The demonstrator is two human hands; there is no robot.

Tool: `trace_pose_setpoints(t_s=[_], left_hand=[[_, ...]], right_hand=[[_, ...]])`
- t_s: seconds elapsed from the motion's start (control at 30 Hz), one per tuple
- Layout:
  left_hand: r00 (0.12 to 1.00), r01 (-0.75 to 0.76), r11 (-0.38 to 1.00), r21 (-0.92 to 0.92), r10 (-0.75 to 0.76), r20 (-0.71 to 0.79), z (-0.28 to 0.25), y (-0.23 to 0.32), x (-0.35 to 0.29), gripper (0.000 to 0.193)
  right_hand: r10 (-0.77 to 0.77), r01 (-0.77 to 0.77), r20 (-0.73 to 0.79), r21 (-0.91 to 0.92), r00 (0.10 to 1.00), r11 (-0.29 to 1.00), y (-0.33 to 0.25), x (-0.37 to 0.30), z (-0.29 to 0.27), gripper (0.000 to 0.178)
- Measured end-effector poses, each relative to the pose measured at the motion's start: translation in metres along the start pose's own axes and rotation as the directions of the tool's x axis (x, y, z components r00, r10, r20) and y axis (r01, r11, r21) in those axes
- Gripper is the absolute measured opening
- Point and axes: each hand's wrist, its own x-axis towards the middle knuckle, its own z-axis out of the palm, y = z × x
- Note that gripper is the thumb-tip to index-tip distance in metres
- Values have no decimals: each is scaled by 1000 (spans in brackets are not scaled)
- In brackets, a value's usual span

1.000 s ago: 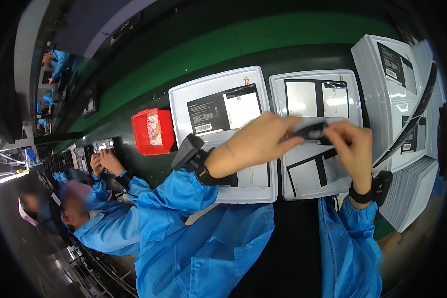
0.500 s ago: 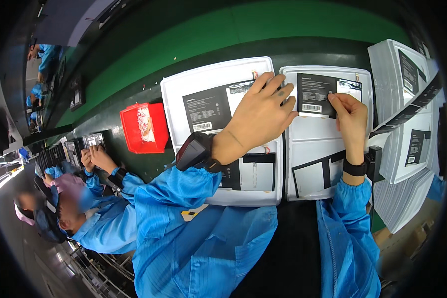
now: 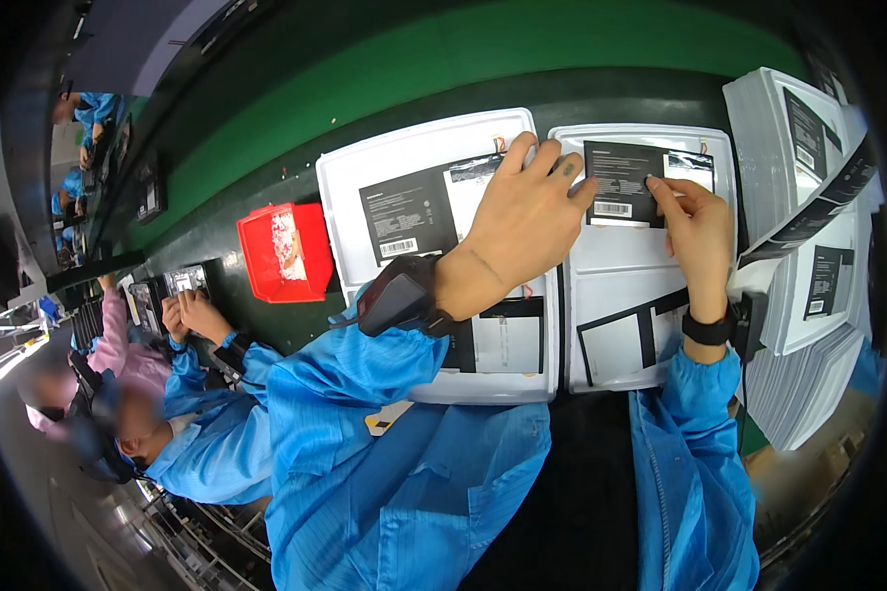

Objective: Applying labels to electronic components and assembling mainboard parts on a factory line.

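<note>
While our right hand [image 3: 698, 225] bears on the black label [image 3: 621, 175], thumb and forefinger close together, we cannot tell whether they pinch it or only press. Our left hand [image 3: 524, 217] has its fingers parted, one tip by the label's left edge, palm hidden. The label lies over the upper flat battery [image 3: 688, 165] in the right tray [image 3: 616, 258]. Nearer us, the lower battery [image 3: 613, 353] shows bare silver and black borders, so we judge it unlabelled. In the left tray [image 3: 414, 146], the top battery [image 3: 404, 212] has its printed label; our sleeve [image 3: 389, 345] hides part of the bottom battery [image 3: 510, 345]. Beyond are a label strip [image 3: 810, 219], stacked trays [image 3: 754, 177] and a red bin [image 3: 254, 258].
</note>
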Motion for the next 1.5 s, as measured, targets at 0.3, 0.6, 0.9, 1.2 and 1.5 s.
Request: trace_pose_setpoints(t_s=[0.3,0.6,0.9,1.2,1.5], left_hand=[[983,-44,983,-179,75,166,25,30,20,94],[982,-97,896,-433,158,107,17,86,40,140],[986,97,-216,-972,-112,123,-35,154,54,36],[994,55,-229,-972,-83,76,-52,157,50,33],[975,17,-246,-969,-210,71,-63,169,60,30]], right_hand=[[-911,949,296,40,287,312,-8,-120,-69,22],[-486,514,-532,-107,693,851,80,-81,-109,33],[-443,606,-540,166,716,778,51,-105,-112,18],[-535,695,-548,124,643,708,30,-114,-132,19],[-482,617,-422,283,768,735,22,-120,-145,17]])
